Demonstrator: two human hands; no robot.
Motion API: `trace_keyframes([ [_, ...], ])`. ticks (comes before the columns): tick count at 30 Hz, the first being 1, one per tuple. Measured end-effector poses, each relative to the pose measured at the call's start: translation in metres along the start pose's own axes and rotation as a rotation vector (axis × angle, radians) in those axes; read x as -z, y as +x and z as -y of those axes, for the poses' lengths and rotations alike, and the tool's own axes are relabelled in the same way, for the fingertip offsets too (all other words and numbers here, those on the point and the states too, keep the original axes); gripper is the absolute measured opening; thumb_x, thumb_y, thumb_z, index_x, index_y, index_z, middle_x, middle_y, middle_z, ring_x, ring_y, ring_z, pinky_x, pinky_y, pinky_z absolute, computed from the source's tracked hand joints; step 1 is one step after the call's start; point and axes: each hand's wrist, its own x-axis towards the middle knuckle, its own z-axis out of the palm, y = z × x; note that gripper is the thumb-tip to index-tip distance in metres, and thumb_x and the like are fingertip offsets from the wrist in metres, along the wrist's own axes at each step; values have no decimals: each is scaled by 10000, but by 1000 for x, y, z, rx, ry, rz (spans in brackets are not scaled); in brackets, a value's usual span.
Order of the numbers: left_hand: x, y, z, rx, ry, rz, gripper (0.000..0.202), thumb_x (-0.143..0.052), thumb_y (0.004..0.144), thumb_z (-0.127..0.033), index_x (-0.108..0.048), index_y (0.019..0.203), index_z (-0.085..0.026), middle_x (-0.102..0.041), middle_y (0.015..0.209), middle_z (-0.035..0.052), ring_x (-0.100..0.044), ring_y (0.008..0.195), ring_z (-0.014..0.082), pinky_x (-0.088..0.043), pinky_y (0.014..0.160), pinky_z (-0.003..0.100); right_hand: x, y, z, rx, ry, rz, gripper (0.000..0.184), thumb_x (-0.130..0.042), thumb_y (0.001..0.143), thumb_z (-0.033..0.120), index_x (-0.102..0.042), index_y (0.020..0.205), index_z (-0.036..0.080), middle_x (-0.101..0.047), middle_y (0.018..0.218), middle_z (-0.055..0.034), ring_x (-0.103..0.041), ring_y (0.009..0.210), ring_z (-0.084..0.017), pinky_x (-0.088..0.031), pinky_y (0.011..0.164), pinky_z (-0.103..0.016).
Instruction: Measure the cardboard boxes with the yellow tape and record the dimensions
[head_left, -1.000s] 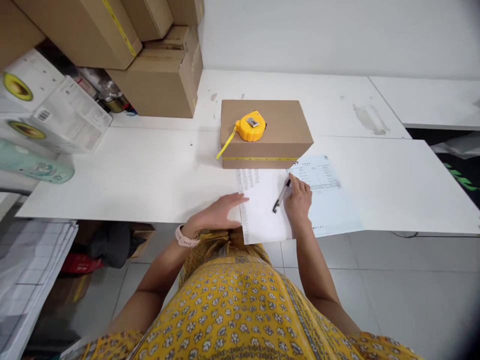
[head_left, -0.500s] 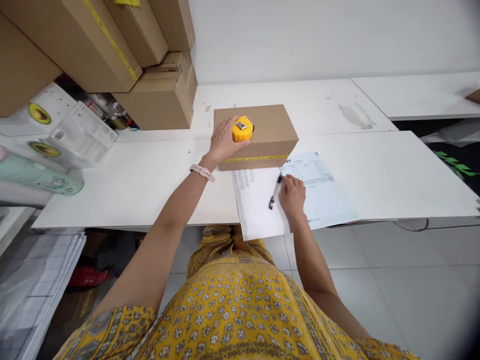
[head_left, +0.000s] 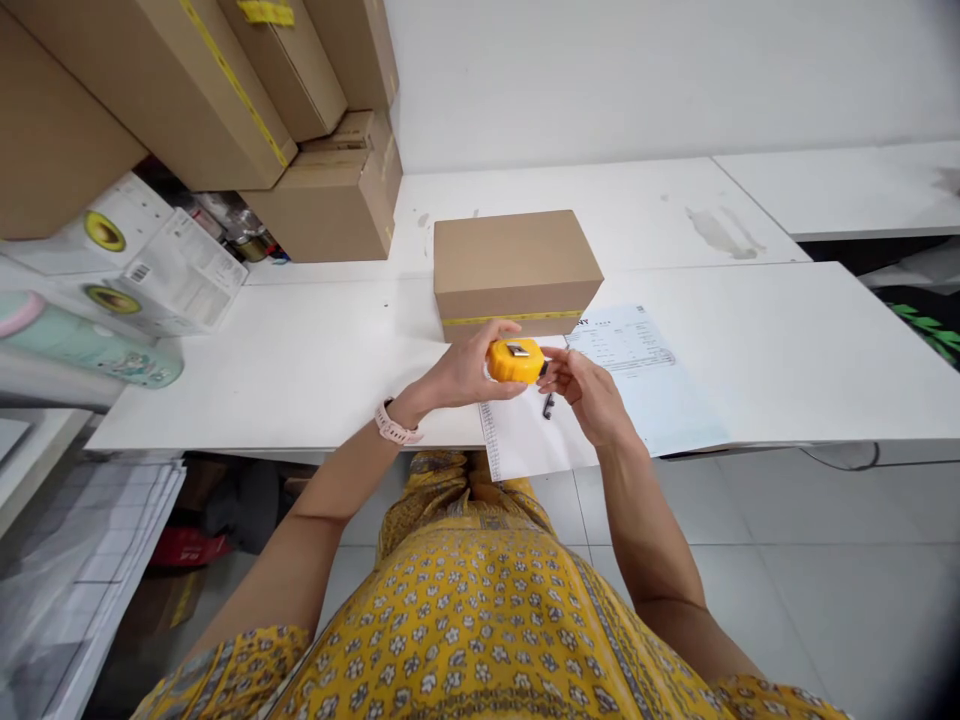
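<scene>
My left hand (head_left: pixel 463 372) is wrapped round a yellow tape measure (head_left: pixel 511 366), held above the desk's front part. At its right end, the fingers of my right hand (head_left: pixel 592 398) close on the small black end of the tape. Just behind both hands, a closed brown cardboard box (head_left: pixel 517 255) rests on the desk. Below them lies a spiral notebook (head_left: pixel 525 445) with a pen (head_left: pixel 548 406) on its page, partly hidden by my right hand. A pale blue printed sheet (head_left: pixel 667 400) lies to the right, partly under my right hand.
Large cardboard boxes (head_left: pixel 322 210) are stacked at the back left of the white desk (head_left: pixel 330 350). White boxes with avocado pictures (head_left: pixel 180 275) and a mint-green bottle (head_left: pixel 97 345) are at the left edge. A cable (head_left: pixel 840 460) hangs below the front edge.
My left hand has brought the tape measure from the top of the box down and towards me. My right hand has lifted off the paper beside the pen and reached the tape's end.
</scene>
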Motion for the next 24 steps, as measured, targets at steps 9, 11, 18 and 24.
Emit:
trace_keyframes([
  [9,23,10,-4,-29,-158,-3,696,-827,780,-425,-496,1358,-226,-669,1013,39,-699,997,238,-552,897,391,-16,37,26,44,-98,86,586,-653,827,781,-732,912,206,-716,950,-65,-673,915,-195,-604,755,-325],
  [11,33,7,-3,-28,-211,6,702,-829,778,-416,-494,1363,-221,-670,977,34,-704,967,232,-556,895,394,-10,46,31,70,-93,51,592,-682,798,788,-703,849,199,-697,889,-56,-666,836,-182,-593,705,-322],
  [18,100,6,25,60,-378,-173,645,-840,722,-478,-576,1248,-212,-737,1114,93,-727,1010,271,-569,891,407,58,106,69,172,-46,-154,527,-744,794,727,-581,754,227,-574,697,15,-621,694,-139,-545,588,-276],
  [24,161,6,58,218,-390,-219,539,-831,734,-489,-671,1125,-155,-761,1169,150,-730,1061,297,-543,958,438,99,157,87,72,-154,-333,543,-690,840,724,-482,698,243,-471,586,46,-481,525,-91,-475,473,-219],
])
